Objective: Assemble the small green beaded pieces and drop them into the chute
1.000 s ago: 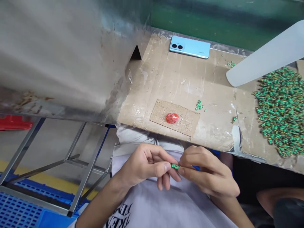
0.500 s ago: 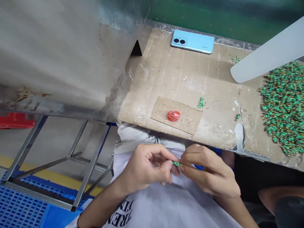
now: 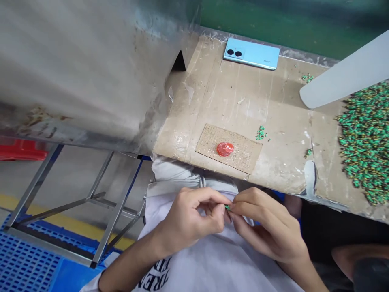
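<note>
Head cam: L hand (image 3: 194,215), R hand (image 3: 271,227) pinch 1 grn pc (image 3: 227,207); 1 phone (image 3: 258,55).

On the pale lilac-white cloth shirt (image 3: 206,263), reads in large black serif capitals (image 3: 157,279) roughly as "TREN", slanting upward across the view and cut short at its lower edge, with part of a second line just above, seemingly showing "IN" but too incomplete to make out as a word. On the flat, light-blue, rectangular phone (image 3: 258,56) with two round black camera lenses (image 3: 230,52), carries a short line of small dark lettering (image 3: 267,61) near one corner of the back, too blurred to read with certainty.
</note>
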{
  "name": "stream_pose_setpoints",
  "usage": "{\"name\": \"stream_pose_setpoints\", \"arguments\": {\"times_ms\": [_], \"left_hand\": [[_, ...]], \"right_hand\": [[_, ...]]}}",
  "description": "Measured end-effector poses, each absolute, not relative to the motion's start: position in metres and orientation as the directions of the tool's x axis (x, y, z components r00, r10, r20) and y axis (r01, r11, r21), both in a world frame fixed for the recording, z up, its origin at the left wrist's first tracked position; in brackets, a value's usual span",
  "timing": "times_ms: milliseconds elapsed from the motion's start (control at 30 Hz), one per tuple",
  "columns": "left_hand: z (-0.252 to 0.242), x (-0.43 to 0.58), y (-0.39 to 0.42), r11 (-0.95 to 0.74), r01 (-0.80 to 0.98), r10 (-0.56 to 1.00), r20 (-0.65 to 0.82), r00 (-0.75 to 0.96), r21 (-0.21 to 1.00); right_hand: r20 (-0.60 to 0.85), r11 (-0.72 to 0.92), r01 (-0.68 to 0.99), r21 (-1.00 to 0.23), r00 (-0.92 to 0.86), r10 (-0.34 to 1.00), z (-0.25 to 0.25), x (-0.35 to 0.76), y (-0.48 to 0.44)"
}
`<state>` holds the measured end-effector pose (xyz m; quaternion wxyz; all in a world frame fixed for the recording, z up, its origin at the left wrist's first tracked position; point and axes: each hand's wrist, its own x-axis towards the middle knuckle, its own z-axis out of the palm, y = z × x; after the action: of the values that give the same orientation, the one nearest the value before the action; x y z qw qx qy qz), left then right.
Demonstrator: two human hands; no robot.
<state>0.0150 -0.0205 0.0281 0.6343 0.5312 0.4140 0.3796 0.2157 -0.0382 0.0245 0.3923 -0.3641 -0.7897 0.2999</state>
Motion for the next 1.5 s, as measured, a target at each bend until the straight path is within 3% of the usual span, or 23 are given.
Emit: {"name": "stream_pose_setpoints", "arguments": {"times_ms": [100, 233, 367, 533, 1033, 1200, 1500], "left_hand": [[0.025, 0.01, -0.019, 0.01, -0.048, 0.929, 0.009, 0.369, 0.999], [0.018, 0.007, -0.016, -0.197, -0.101, 0.924, 0.219, 0.314, 0.975], [0.015, 0.006, -0.014, -0.276, -0.106, 0.903, 0.296, 0.312, 0.955], [0.015, 0.007, -0.013, -0.294, -0.133, 0.906, 0.321, 0.275, 0.946], [0.015, 0.008, -0.013, -0.389, -0.155, 0.888, 0.415, 0.198, 0.908], [0.019, 0.004, -0.013, -0.568, -0.063, 0.79, 0.565, 0.236, 0.82], [0.022, -0.007, -0.022, -0.599, 0.087, 0.756, 0.527, 0.388, 0.796]], "right_hand": [[0.294, 0.363, 0.244, -0.899, -0.279, 0.914, 0.027, 0.212, -0.041], [0.009, 0.02, 0.07, -0.997, -0.155, 0.988, 0.035, 0.203, -0.043], [-0.257, -0.277, -0.096, -0.956, -0.184, 0.949, 0.043, 0.197, -0.042], [-0.378, -0.423, -0.204, -0.883, -0.225, 0.898, 0.048, 0.195, -0.042], [-0.18, -0.229, -0.133, -0.964, -0.305, 0.935, 0.044, 0.198, -0.043], [0.02, -0.003, -0.067, -0.998, -0.348, 0.937, 0.036, 0.205, -0.041], [0.293, 0.237, -0.179, -0.955, -0.448, 0.844, 0.025, 0.21, -0.032]]}}
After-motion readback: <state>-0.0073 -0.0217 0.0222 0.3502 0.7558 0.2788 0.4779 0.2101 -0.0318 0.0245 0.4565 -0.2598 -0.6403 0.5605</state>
